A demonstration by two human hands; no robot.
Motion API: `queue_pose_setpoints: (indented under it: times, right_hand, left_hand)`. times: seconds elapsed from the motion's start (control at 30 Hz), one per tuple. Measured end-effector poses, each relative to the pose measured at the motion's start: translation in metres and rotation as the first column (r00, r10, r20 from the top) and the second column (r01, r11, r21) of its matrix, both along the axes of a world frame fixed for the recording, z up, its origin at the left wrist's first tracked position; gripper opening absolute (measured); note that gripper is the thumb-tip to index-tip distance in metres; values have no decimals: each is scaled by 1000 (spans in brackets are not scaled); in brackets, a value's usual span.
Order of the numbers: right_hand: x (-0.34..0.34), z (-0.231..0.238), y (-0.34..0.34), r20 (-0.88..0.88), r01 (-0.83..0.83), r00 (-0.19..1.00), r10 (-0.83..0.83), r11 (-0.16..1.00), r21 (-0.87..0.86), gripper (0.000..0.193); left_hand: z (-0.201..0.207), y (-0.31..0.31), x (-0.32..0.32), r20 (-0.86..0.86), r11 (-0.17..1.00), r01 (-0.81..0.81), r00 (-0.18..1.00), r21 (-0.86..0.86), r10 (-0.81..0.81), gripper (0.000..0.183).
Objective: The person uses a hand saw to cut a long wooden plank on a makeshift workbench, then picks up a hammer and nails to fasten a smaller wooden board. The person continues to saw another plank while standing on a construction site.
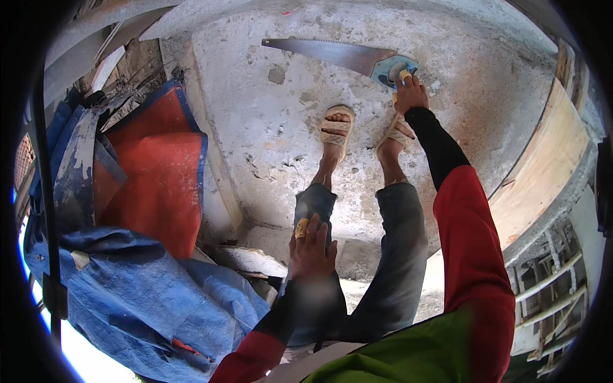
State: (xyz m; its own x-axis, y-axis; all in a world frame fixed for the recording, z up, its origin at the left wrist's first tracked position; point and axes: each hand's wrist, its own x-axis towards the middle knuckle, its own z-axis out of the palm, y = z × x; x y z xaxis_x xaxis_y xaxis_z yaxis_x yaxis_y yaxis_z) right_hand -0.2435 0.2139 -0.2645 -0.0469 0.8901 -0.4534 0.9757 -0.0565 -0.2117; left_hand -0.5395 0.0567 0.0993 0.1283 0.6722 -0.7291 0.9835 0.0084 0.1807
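Observation:
A handsaw (329,53) lies across the concrete floor beyond my feet, its long toothed blade toward the left and its teal and grey handle (385,69) on the right. My right hand (412,94) reaches down and is closed at the near side of that handle; part of the grip is hidden by the fingers. My left hand (313,249) rests flat on my left leg near the knee, with fingers stretched out and nothing in it. Yellow wraps show on a finger of each hand.
My sandalled feet (336,131) stand below the blade. A red sheet with blue edging (156,182) and a crumpled blue tarp (137,281) lie at left. A plywood panel (543,166) leans along the right, above a rack of thin sticks (552,293). A dark pole (46,191) stands far left.

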Motion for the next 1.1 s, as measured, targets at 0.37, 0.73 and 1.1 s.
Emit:
queue_pose_setpoints:
  times: [0.37, 0.73, 1.1]
  right_hand:
    - [-4, -81, -5, 78, -318, 948, 309, 939, 131, 31]
    - [-33, 119, -33, -518, 224, 784, -343, 934, -280, 41]
    - [-51, 450, -133, -544, 773, 515, -662, 633, -39, 45]
  left_hand:
    - [-14, 9, -3, -6, 1000, -17, 1000, -25, 17, 49]
    - [-4, 4, -9, 76, 986, 54, 995, 160, -67, 42]
    - [-21, 40, -81, 287, 999, -30, 957, -42, 41, 48]
